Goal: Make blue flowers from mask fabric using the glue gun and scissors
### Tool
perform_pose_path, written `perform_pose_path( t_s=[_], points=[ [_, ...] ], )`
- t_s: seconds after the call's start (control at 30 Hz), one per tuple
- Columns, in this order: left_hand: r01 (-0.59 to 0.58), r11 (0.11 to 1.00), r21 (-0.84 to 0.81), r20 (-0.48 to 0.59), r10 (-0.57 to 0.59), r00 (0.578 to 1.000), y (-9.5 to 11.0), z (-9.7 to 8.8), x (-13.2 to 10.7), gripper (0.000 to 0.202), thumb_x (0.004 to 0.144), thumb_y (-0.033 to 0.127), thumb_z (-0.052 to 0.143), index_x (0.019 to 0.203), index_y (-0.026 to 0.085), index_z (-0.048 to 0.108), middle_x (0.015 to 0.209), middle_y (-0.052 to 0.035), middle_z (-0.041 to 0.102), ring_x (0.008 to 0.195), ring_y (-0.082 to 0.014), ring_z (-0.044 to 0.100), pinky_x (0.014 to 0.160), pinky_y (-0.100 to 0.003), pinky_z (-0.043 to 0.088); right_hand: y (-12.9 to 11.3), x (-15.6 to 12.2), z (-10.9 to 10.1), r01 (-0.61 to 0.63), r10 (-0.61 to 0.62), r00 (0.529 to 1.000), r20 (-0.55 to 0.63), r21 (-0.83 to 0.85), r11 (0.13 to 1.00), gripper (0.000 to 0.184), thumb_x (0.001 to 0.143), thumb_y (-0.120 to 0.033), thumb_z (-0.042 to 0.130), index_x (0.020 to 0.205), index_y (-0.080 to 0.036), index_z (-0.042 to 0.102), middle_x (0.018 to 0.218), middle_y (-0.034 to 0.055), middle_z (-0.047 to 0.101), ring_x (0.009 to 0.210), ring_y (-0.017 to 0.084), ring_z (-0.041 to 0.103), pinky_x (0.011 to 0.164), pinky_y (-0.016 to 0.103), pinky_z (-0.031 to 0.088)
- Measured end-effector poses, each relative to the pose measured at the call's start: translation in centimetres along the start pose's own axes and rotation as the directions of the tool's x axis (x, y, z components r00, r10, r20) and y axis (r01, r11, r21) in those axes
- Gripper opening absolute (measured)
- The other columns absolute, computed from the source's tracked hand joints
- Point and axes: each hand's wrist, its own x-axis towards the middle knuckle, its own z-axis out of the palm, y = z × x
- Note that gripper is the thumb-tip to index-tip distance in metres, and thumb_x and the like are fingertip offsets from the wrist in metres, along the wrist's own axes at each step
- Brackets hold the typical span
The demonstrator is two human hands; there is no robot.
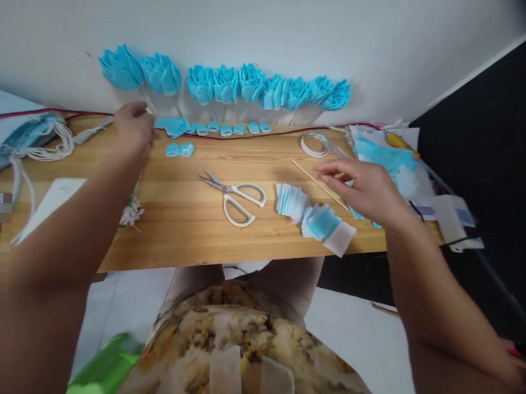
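My left hand [135, 127] is at the back left of the table, fingers curled together; whatever they hold is hidden. Just right of it lie flat light-blue pieces [172, 126] and a row of small folded blue pieces [226, 130]. Blue petalled flowers [159, 73] lean against the wall behind. My right hand [363, 187] hovers over the right side, fingers loosely bent and apart, with nothing seen in them. Near its fingertips lies a thin wooden stick [318, 184]. Fanned stacks of blue and white pieces [323, 223] lie nearer me. White-handled scissors [237, 196] lie spread at the middle.
A roll of tape [314, 145] sits behind the stick. Blue sheet material [386, 162] and a yellow-handled tool [402, 145] lie at right. White cord [58, 141] and a white paper flower [132, 213] are at left. A red-black cable [283, 133] runs along the back.
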Motion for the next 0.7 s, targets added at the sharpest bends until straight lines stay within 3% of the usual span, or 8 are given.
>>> perform_pose_path(
  t_s=[0.1, 0.23, 0.37, 0.53, 0.63, 0.7],
  points=[
    [0.071, 0.995, -0.077, -0.132, -0.081, 0.988, 1.2, 0.1, -2.5, 0.043, 0.086, 0.000, 0.050, 0.127, 0.011, 0.059, 0.087, 0.0021, 0.056, 0.059, -0.0082, 0.047, 0.056, -0.026, 0.029, 0.6, -1.4, -1.0, 0.011, 0.016, 0.990, 0.142, -0.182, 0.983, 0.020, 0.093, -0.035, 0.058, 0.097, -0.026, 0.076, 0.100, 0.0054, 0.079, 0.084, 0.025, 0.072, 0.073, 0.037, 0.051],
    [0.064, 0.983, -0.169, -0.103, -0.083, 0.991, 2.1, 0.0, -6.1, 0.035, 0.082, 0.000, 0.058, 0.113, 0.015, 0.062, 0.093, 0.0029, 0.059, 0.066, -0.0078, 0.048, 0.060, -0.023, 0.038, 1.6, -3.2, -1.8, 0.036, 0.064, 0.956, 0.288, -0.331, 0.943, 0.018, 0.091, -0.033, 0.055, 0.084, -0.025, 0.070, 0.089, 0.0052, 0.076, 0.081, 0.025, 0.069, 0.068, 0.034, 0.044],
    [-0.094, 0.966, -0.240, -0.111, 0.069, 0.991, 2.0, -0.2, -9.4, 0.035, 0.070, -0.001, 0.061, 0.098, 0.018, 0.067, 0.104, 0.0029, 0.066, 0.075, -0.0085, 0.052, 0.062, -0.021, 0.041, 3.3, -5.2, -2.2, 0.008, 0.144, 0.914, 0.380, -0.370, 0.929, 0.014, 0.089, -0.033, 0.058, 0.081, -0.026, 0.068, 0.088, 0.0045, 0.075, 0.078, 0.025, 0.067, 0.065, 0.033, 0.040],
    [-0.200, 0.948, -0.246, 0.143, 0.239, 0.960, 3.6, 0.0, -14.4, 0.024, 0.074, 0.008, 0.064, 0.088, 0.024, 0.075, 0.084, 0.0033, 0.070, 0.070, -0.0107, 0.056, 0.065, -0.024, 0.045, 4.9, -7.6, -2.7, 0.076, 0.073, 0.888, 0.455, -0.301, 0.951, 0.016, 0.092, -0.035, 0.057, 0.096, -0.027, 0.071, 0.102, 0.0069, 0.075, 0.096, 0.029, 0.069, 0.077, 0.039, 0.047],
    [-0.226, 0.947, -0.227, 0.368, 0.299, 0.881, 4.8, 0.5, -17.3, 0.015, 0.083, 0.018, 0.067, 0.088, 0.027, 0.077, 0.087, 0.0012, 0.074, 0.074, -0.0148, 0.062, 0.068, -0.029, 0.050, 5.1, -8.4, -2.4, 0.158, -0.026, 0.861, 0.507, -0.219, 0.963, 0.019, 0.092, -0.037, 0.061, 0.103, -0.028, 0.073, 0.113, 0.0085, 0.073, 0.108, 0.032, 0.066, 0.087, 0.043, 0.050],
    [-0.234, 0.956, -0.179, 0.531, 0.294, 0.795, 5.3, 0.9, -18.9, 0.012, 0.087, 0.025, 0.067, 0.089, 0.029, 0.078, 0.086, -0.0003, 0.076, 0.077, -0.0175, 0.066, 0.071, -0.031, 0.053, 5.0, -8.9, -1.9, 0.203, -0.073, 0.854, 0.516, -0.201, 0.958, 0.020, 0.090, -0.037, 0.064, 0.105, -0.027, 0.074, 0.117, 0.0100, 0.072, 0.113, 0.033, 0.064, 0.091, 0.045, 0.051]
  ],
)
